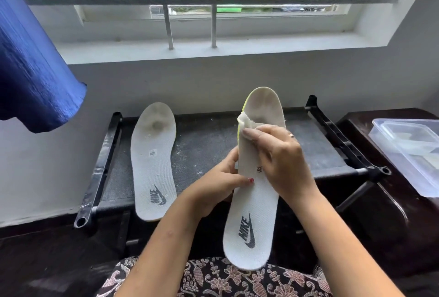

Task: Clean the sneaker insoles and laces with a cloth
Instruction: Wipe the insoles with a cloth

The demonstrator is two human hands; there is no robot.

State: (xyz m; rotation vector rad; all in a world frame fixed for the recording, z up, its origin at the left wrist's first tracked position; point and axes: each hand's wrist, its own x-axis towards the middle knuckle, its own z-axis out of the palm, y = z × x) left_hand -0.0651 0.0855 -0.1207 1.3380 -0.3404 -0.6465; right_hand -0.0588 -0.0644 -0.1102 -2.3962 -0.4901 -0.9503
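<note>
A white insole [255,204] with a yellow-green edge and a grey logo is held tilted up over my lap. My left hand [217,186] grips its left edge at the middle, thumb on top. My right hand [280,156] holds a small white cloth [245,121] and presses it onto the insole's forefoot, where a grey smudge shows. A second white insole [154,161] with a dark stain near its toe lies flat on the black rack [202,149]. No laces are in view.
A clear plastic lidded box [411,152] sits on a dark wooden surface [380,213] at the right. A blue curtain [31,64] hangs at the upper left. A barred window and its white sill [213,47] are behind the rack.
</note>
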